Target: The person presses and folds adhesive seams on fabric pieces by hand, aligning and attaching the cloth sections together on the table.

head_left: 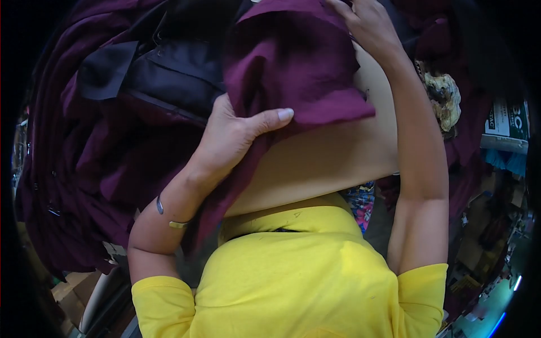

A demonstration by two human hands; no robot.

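A piece of maroon fabric is lifted in front of me over the tan tabletop. My left hand grips its lower left part, thumb on top and the other fingers hidden beneath the cloth. At the top edge, my right hand has its fingers bent together at the upper right corner of the same fabric; the fingertips are partly cut off by the frame. A strip of the cloth hangs past my left wrist toward my lap.
Heaped maroon cloth covers the left side, with dark lining fabric lying on it. To the right are a pale crumpled bundle, more maroon cloth and a printed white and green package.
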